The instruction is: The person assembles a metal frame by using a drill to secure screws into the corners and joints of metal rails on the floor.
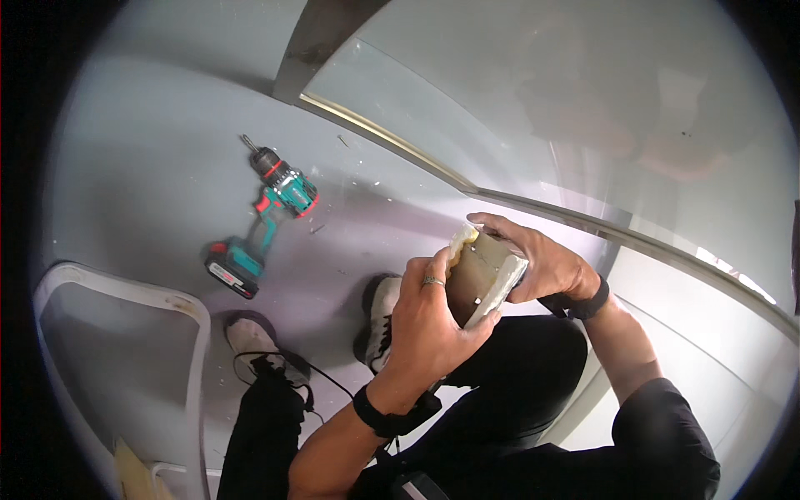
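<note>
- Block [482, 279] held in the 2 hands above the floor [142, 192], off view centre toward 4 o'clock; rough white edges and a yellowish patch noted.
- Left hand [429, 312] clamped on block at 8 o'clock; right hand [540, 262] clamped on it at 2 o'clock.
- Step in hand (judged): block being steadied between 2 grips.
- Next move (judged): even support from 2 sides is called for; edges may crumble if pinched hard. Underside hidden.
- Drill [293, 192] laid on floor, near 10 o'clock from block, bit aimed toward 11 o'clock; touched by neither hand.
</note>
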Tool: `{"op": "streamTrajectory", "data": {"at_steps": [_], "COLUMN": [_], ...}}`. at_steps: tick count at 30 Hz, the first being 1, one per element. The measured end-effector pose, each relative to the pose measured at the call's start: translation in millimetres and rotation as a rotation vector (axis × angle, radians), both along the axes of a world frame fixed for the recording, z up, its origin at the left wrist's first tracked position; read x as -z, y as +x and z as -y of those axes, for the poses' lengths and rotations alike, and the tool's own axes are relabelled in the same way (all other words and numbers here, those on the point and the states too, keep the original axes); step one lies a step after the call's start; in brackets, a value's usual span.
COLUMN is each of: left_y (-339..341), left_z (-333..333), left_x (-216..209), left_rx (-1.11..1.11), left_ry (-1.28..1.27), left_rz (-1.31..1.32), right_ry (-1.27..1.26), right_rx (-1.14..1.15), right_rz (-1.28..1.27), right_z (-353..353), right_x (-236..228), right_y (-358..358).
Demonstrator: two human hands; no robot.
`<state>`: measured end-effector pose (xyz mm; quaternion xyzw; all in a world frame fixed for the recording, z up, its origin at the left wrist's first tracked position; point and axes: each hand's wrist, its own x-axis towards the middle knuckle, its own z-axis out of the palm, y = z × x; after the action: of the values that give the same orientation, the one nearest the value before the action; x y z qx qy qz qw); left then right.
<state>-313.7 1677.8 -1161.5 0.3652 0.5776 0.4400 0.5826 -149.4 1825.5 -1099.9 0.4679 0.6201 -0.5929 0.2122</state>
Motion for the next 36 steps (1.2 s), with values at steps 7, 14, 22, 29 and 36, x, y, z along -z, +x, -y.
{"op": "streamTrajectory", "data": {"at_steps": [7,14,22,29,36], "left_y": [5,32,39,36,29], "left_z": [14,30,26,30,29], "left_x": [-37,-80,-116,-128,-130], "left_rx": [0.002,-0.044,-0.054,-0.094,-0.053], "left_ry": [0.015,-0.06,-0.048,-0.027,-0.045], "left_rz": [0.003,0.006,-0.046,-0.054,-0.074], "right_ry": [0.075,0.269,0.232,0.054,0.169], "right_rx": [-0.106,-0.266,-0.213,-0.106,-0.189], "right_rz": [-0.041,0.047,0.039,-0.042,-0.024], "right_z": [11,31,32,33,38], "right_x": [-37,-83,-108,-113,-116], "right_y": [10,37,45,44,37]}}
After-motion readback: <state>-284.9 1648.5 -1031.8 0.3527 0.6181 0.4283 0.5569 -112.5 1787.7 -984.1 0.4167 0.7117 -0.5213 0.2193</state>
